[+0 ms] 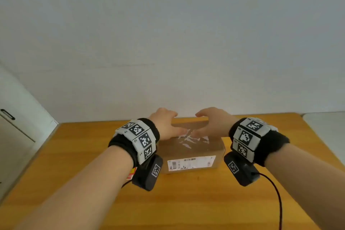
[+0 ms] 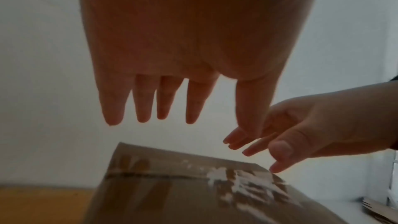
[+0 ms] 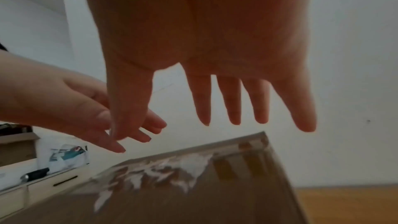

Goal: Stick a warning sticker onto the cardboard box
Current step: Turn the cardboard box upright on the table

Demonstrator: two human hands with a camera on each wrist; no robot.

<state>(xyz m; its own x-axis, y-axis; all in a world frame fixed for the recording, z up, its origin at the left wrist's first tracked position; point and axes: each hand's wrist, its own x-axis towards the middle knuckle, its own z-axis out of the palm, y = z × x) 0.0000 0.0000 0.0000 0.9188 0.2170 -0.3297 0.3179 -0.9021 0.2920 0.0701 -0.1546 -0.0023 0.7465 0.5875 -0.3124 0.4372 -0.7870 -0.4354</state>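
Observation:
A brown cardboard box (image 1: 190, 147) lies on the wooden table, with torn white label residue (image 1: 192, 138) under clear tape on its top and a barcode label (image 1: 192, 162) on its near side. My left hand (image 1: 177, 123) and right hand (image 1: 197, 124) hover just above the box top, thumbs close together, fingers straight and spread, holding nothing. The wrist views show the same: left hand (image 2: 189, 108) over the box (image 2: 172, 193), right hand (image 3: 202, 108) over the box (image 3: 215, 193). A red and white sticker (image 1: 131, 172) peeks out from under my left wrist, mostly hidden.
The orange-brown table (image 1: 186, 201) stands against a white wall. A black cable (image 1: 276, 192) trails from my right wrist across the table. A pale drawer unit (image 1: 15, 136) is at the left, with a black pen (image 3: 34, 175) on it. A white surface (image 1: 326, 127) adjoins at the right.

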